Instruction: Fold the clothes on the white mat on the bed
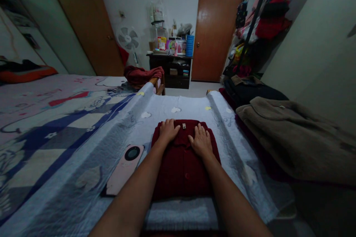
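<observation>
A dark red buttoned shirt [182, 170] lies folded into a neat rectangle, its collar at the far end with a small label in the neck. My left hand [168, 131] rests flat on the far left part of the collar area, fingers stretched out. On the far right part lies my right hand [201, 140], also flat with its fingers apart. Neither hand grips the cloth. Left of the shirt, a pink phone [125, 170] with a round black camera ring lies face down, partly beside my left forearm.
A pale blue sheet [180, 102] with heart prints lies under the shirt. To the left is a bed with a patterned cover [80, 118]. Brown folded clothing [294, 137] is piled on the right. A dark cabinet [169, 68], a fan [128, 39] and a wooden door [210, 29] stand at the back.
</observation>
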`<action>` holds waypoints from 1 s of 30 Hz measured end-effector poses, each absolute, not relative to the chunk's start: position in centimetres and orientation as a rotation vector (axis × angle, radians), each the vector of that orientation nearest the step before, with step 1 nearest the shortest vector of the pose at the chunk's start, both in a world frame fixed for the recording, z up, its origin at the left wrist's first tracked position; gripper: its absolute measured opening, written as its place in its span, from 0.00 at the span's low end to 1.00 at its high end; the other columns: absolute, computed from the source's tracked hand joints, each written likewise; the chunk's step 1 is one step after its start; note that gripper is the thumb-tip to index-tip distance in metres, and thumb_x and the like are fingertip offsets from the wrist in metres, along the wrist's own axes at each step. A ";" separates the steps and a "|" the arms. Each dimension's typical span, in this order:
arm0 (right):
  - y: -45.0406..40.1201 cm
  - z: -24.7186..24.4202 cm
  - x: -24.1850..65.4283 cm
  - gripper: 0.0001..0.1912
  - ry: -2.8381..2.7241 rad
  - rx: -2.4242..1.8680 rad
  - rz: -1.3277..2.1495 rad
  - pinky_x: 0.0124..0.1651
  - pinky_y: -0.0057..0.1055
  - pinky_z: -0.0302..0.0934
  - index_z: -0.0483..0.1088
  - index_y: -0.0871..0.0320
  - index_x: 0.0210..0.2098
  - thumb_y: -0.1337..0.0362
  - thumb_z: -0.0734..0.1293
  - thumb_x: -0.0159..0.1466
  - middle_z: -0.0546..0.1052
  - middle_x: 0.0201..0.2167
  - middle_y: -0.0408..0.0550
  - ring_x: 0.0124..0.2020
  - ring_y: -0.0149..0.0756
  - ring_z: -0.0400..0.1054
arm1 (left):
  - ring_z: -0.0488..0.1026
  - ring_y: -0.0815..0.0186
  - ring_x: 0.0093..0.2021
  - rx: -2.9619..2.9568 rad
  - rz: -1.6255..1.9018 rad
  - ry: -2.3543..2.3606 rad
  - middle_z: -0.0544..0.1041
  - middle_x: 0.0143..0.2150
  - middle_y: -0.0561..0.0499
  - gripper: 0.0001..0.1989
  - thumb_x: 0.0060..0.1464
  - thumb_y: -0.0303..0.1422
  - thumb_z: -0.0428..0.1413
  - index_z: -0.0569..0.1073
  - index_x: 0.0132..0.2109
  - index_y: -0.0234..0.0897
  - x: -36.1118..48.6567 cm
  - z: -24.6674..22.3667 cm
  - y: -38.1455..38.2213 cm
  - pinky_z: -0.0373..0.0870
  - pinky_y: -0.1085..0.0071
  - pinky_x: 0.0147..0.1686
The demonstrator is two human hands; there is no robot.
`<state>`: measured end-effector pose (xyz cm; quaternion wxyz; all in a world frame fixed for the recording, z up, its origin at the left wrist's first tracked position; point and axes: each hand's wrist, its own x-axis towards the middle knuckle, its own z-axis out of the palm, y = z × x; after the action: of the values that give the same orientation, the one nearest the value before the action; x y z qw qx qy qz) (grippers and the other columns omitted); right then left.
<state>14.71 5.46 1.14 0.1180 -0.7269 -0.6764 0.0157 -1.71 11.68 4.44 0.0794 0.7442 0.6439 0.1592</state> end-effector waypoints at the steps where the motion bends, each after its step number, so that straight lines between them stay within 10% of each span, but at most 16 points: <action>1: 5.5 1.1 14.7 0.36 -1.978 -2.126 0.043 0.68 0.46 0.34 0.50 0.68 0.68 0.50 0.54 0.69 0.46 0.70 0.59 0.70 0.48 0.41 | 0.65 0.53 0.58 2.254 0.459 1.896 0.68 0.59 0.41 0.21 0.61 0.41 0.48 0.65 0.58 0.36 -2.0 4.8 10.8 0.60 0.58 0.56; 8: 5.4 1.2 14.7 0.35 -1.973 -2.106 0.038 0.68 0.46 0.35 0.51 0.69 0.68 0.51 0.54 0.69 0.46 0.70 0.60 0.70 0.49 0.42 | 0.51 0.49 0.69 2.531 0.336 1.809 0.59 0.68 0.37 0.29 0.61 0.46 0.48 0.63 0.64 0.36 -2.9 3.6 1.3 0.46 0.46 0.65; 30: -3.2 0.4 15.5 0.29 -2.007 -1.869 0.015 0.68 0.46 0.44 0.61 0.67 0.62 0.57 0.59 0.67 0.58 0.66 0.61 0.68 0.48 0.49 | 0.52 0.54 0.69 2.531 0.461 1.815 0.57 0.69 0.41 0.30 0.62 0.48 0.46 0.61 0.66 0.37 -2.7 1.1 -0.5 0.46 0.51 0.67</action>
<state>15.51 -3.16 0.39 0.1980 -0.6680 -0.7173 0.0055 -2.70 -0.47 1.06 -0.0032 0.8039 0.5764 0.1466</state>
